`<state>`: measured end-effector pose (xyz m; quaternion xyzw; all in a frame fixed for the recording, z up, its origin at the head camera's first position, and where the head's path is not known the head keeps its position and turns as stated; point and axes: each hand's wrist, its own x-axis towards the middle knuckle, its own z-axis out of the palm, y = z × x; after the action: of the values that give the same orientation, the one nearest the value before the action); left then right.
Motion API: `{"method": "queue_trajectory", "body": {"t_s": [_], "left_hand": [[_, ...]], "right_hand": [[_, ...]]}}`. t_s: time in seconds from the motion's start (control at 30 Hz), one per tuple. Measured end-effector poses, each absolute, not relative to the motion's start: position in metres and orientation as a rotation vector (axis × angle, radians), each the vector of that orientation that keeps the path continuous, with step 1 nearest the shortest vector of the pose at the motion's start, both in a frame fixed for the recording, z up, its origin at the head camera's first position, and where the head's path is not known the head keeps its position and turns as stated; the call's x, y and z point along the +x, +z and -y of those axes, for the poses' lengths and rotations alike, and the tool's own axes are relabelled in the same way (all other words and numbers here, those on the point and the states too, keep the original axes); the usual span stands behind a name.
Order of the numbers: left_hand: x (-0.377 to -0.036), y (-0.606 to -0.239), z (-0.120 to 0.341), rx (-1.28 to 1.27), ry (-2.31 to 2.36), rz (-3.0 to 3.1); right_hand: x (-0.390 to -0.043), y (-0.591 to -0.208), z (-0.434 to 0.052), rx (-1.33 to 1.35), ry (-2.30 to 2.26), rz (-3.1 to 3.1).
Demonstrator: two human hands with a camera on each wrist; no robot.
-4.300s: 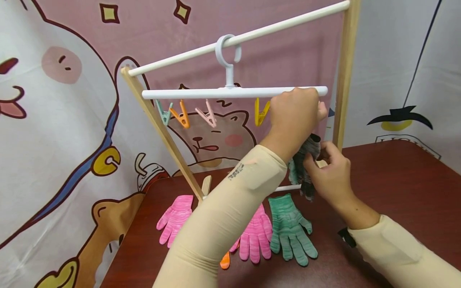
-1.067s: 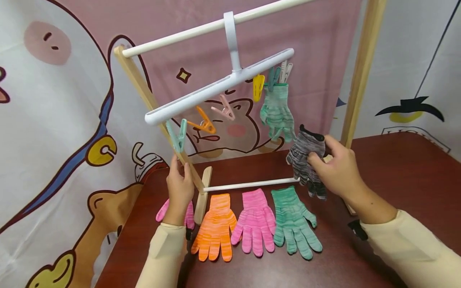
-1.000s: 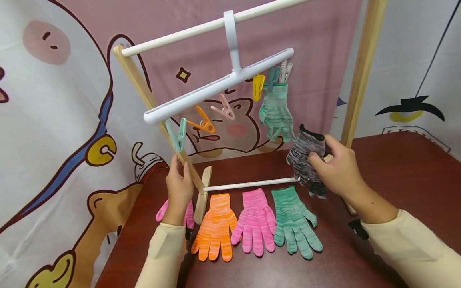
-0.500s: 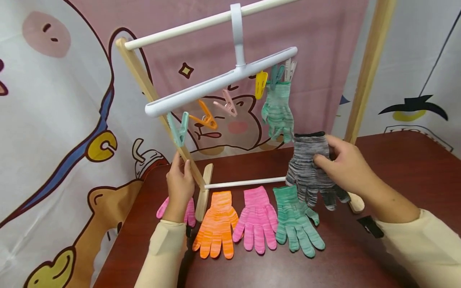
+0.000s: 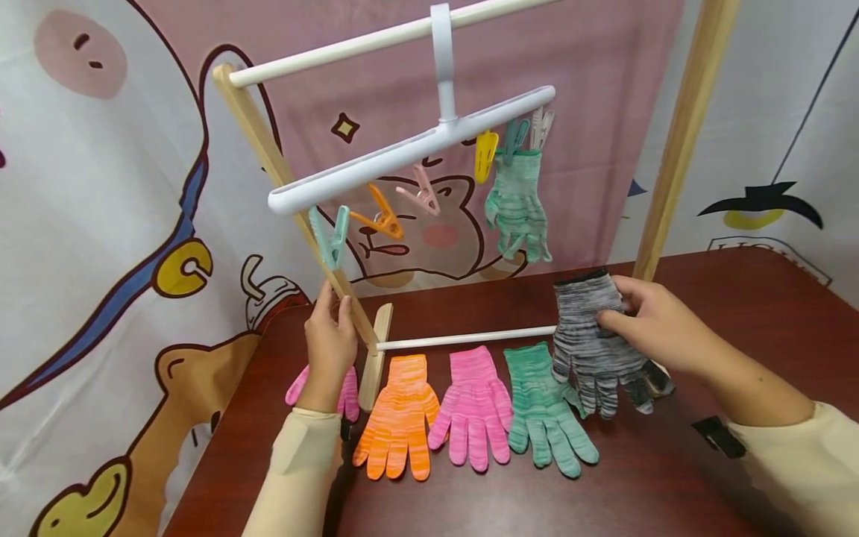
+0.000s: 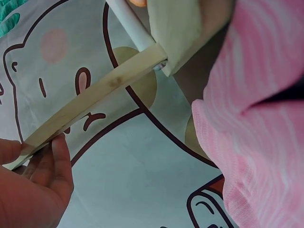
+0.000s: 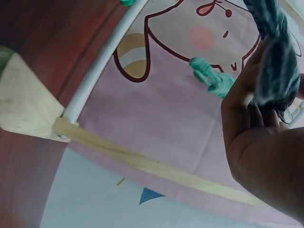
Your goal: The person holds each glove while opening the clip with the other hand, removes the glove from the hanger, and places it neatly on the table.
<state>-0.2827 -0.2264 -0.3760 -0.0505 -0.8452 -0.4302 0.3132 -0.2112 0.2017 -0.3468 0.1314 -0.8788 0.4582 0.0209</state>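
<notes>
grey glove hangs limp from the right hand, fingers pinching it near the cuff, just right of the rack; it looks light and soft, best held at the cuff. left hand curls round the rack's left leg. left wrist view: fingers rest on that leg. right wrist view: fingers clasp the glove beside the rack.
</notes>
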Motion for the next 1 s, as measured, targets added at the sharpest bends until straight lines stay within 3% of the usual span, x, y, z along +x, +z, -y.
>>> {"method": "queue_trajectory", "body": {"t_s": [0.53,1.0], "left_hand": [[-0.282,-0.377,0.227,-0.116,-1.115,2.233],[-0.281,-0.378,0.226,-0.125,-1.099,2.237]], "right_hand": [[-0.225,-0.376,-0.209,0.502,1.676,2.839],[-0.233,-0.391,-0.217,0.509,1.003,3.057]]}}
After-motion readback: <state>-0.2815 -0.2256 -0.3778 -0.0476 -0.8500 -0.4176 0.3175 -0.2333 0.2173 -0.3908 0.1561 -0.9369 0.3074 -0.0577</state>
